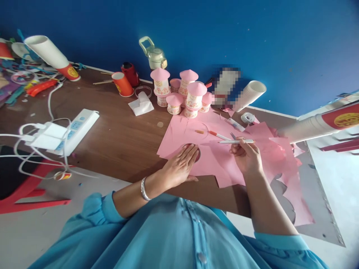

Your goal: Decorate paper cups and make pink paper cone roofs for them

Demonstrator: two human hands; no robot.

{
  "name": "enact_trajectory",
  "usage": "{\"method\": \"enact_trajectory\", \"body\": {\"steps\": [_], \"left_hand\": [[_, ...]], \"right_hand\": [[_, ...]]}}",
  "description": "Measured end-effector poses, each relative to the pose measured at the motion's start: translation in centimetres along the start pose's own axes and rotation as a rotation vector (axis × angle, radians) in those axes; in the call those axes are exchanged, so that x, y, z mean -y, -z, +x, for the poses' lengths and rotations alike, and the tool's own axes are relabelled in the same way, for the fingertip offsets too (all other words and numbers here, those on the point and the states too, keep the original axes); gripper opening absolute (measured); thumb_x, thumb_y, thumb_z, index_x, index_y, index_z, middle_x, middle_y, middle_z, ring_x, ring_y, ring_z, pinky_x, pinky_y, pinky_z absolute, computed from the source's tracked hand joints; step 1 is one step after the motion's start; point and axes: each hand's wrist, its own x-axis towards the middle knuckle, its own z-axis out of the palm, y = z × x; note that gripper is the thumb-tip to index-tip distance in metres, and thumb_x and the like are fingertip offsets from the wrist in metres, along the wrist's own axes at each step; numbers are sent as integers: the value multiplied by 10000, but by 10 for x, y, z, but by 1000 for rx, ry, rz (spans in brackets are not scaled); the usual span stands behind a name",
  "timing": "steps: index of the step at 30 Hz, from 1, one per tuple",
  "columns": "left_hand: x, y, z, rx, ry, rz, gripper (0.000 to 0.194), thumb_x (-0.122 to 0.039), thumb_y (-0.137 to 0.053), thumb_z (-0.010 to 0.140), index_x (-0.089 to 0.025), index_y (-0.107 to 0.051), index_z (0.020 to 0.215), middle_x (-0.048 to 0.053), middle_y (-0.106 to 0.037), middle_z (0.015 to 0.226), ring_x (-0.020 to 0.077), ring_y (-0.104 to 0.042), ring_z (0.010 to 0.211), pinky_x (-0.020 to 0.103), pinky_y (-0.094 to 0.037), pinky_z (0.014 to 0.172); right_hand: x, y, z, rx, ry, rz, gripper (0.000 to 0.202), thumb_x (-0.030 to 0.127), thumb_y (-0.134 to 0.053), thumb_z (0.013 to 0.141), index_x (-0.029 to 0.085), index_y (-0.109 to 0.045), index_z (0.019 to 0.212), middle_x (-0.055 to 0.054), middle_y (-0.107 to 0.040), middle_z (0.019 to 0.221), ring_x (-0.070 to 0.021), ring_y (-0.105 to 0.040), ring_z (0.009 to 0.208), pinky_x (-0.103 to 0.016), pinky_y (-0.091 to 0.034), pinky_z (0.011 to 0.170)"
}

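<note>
My left hand (179,166) lies flat on a round, dark-red-rimmed object (199,153), which rests on a sheet of pink paper (220,162). Most of that object is under my fingers, so its kind is unclear. A white pen (225,142) is pinched between the fingers of my right hand (247,157), held roughly level above the paper. A small grey pointed tip (232,135) shows just beyond the pen. An orange-and-white pen (219,135) lies on the paper. Behind the sheets stand several paper-cup towers with pink cone roofs (196,89).
To the left, a white power strip (81,127) trails tangled cables. Orange cup (122,84), crumpled tissue (141,104) and clear bottle (156,56) sit near the blue wall. Stacked cups (251,93), a white roll (248,118) and cut pink scraps (297,198) lie right.
</note>
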Motion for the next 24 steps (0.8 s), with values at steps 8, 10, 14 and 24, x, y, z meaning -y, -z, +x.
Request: {"method": "enact_trajectory", "body": {"steps": [8, 10, 14, 24], "left_hand": [[2, -8, 2, -8, -7, -38, 1238, -845, -595, 822, 83, -321, 1594, 326, -292, 1694, 407, -293, 1616, 520, -257, 1333], [2, -10, 2, 2, 1, -46, 1243, -855, -575, 826, 78, -311, 1602, 326, -289, 1696, 405, -286, 1619, 515, -246, 1333], [2, -13, 2, -15, 2, -55, 1269, -880, -557, 812, 75, -304, 1608, 335, -282, 1694, 413, -285, 1619, 527, -240, 1329], [0, -13, 1, -31, 11, -33, 1306, -906, -526, 796, 89, -293, 1610, 323, -285, 1699, 412, -295, 1616, 510, -228, 1332]], "right_hand": [[21, -59, 0, 235, 66, -364, 265, 468, -853, 836, 218, -773, 861, -5, -664, 696, -146, -612, 617, -297, -528, 580], [22, -79, 12, 311, 88, -426, 296, 489, -853, 832, 209, -757, 837, 0, -656, 681, -140, -594, 596, -287, -507, 555], [16, -113, 42, 498, 45, -549, 377, 515, -878, 793, 191, -692, 742, 13, -624, 621, -114, -548, 535, -267, -468, 524], [1, -148, 67, 896, -32, -850, 306, 440, -731, 873, 182, -637, 737, 21, -600, 607, -125, -570, 552, -264, -459, 580]]}}
